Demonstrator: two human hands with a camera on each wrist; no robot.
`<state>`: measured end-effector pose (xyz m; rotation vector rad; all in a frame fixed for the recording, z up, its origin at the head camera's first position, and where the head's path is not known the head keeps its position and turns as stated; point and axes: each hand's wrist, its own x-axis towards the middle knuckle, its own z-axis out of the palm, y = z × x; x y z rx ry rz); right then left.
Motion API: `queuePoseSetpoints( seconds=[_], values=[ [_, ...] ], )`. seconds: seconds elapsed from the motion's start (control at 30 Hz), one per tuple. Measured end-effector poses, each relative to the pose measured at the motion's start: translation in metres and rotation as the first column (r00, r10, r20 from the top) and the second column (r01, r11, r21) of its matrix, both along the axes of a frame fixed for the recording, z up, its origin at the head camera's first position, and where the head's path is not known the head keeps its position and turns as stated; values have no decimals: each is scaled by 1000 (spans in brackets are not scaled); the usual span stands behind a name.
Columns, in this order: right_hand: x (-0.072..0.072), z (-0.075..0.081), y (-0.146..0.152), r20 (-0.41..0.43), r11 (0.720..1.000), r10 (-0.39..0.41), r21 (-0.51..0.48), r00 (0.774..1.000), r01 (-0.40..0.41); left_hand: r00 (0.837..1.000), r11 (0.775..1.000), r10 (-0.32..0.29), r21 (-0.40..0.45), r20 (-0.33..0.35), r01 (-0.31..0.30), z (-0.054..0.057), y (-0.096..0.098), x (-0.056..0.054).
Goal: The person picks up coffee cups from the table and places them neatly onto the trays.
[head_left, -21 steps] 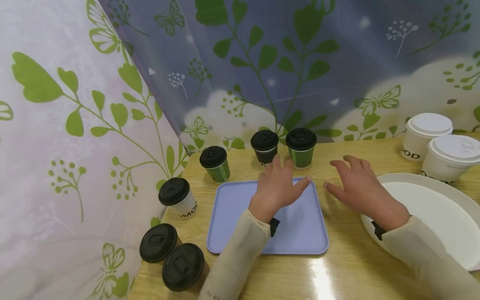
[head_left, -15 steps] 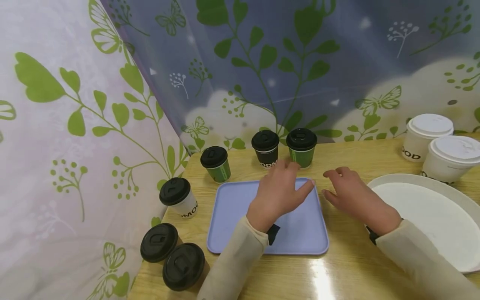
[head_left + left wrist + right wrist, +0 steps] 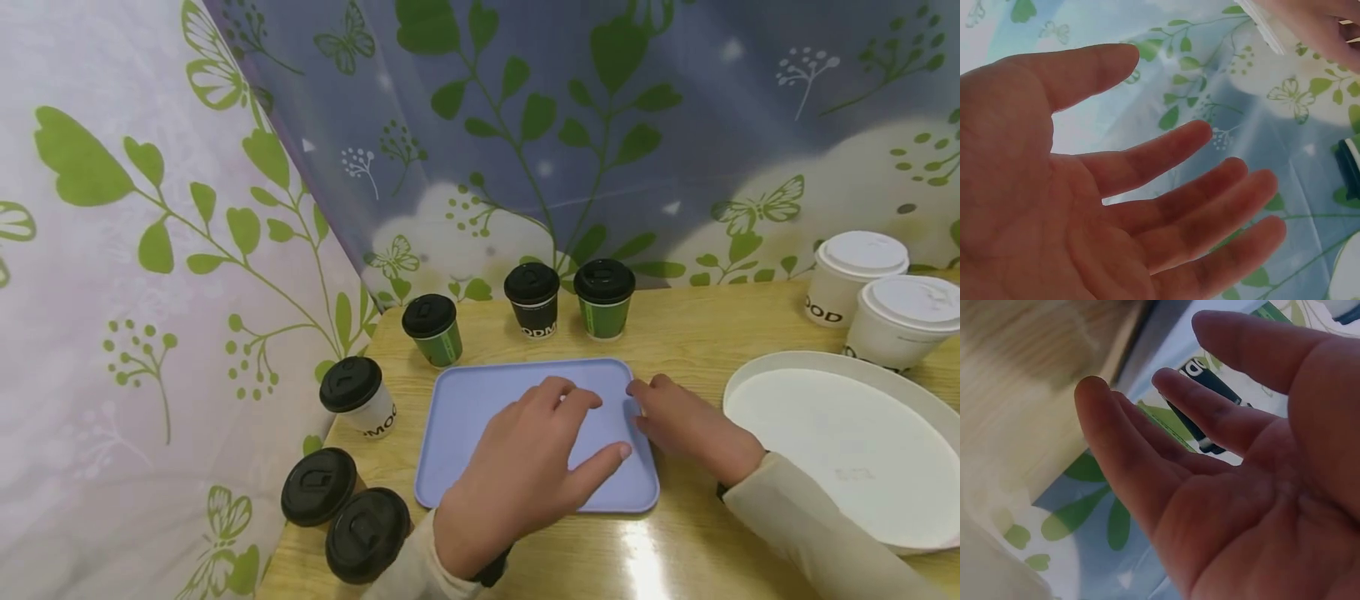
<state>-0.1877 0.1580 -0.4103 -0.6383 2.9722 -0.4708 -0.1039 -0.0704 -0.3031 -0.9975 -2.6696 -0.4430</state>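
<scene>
A lavender rectangular tray point(image 3: 480, 400) lies on the wooden table. My left hand point(image 3: 517, 458) hovers over its front part, fingers spread and slightly bent; in the left wrist view the palm point(image 3: 1041, 206) holds nothing. At the tray's right edge is my right hand point(image 3: 690, 429), its fingertips overlapping the rim in the head view; whether they touch it I cannot tell. The right wrist view shows loosely bent fingers point(image 3: 1141, 469) with nothing between them. Behind the tray stand a black cup point(image 3: 534, 308) and a green cup point(image 3: 604, 308), both with black lids.
Another green cup point(image 3: 432, 333) and a white cup point(image 3: 363, 400) stand left of the tray. Two black-lidded cups point(image 3: 320, 486) are at the front left. On the right sits a round white tray point(image 3: 847, 450), with two white-lidded cups point(image 3: 855, 279) behind it.
My left hand has drawn back toward me over the lavender tray. My right hand has moved left and nearer to me, reaching the tray's right edge. The cups and trays have not moved.
</scene>
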Motion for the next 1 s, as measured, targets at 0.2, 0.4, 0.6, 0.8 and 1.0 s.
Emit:
queuePoseSetpoints(
  seconds=[0.2,0.4,0.6,0.8,1.0],
  values=[
    [-1,-6,-2,-27,1000,12,11,1000,-12,1000,1000,10,4,22,-10,7,-23,17],
    [0,-11,-3,-64,1000,10,-11,998,-10,996,997,78,-19,42,-77,11,-51,20],
    [0,-15,-8,-101,1000,-1,7,995,1,980,981,196,-12,18,-196,11,-87,11],
    [1,-19,-9,-138,1000,-8,22,990,11,952,953,304,-8,49,-304,9,-125,-6],
    [-1,-20,-9,-151,1000,-1,20,988,4,916,928,372,-53,147,-369,5,-162,-20]
  ],
)
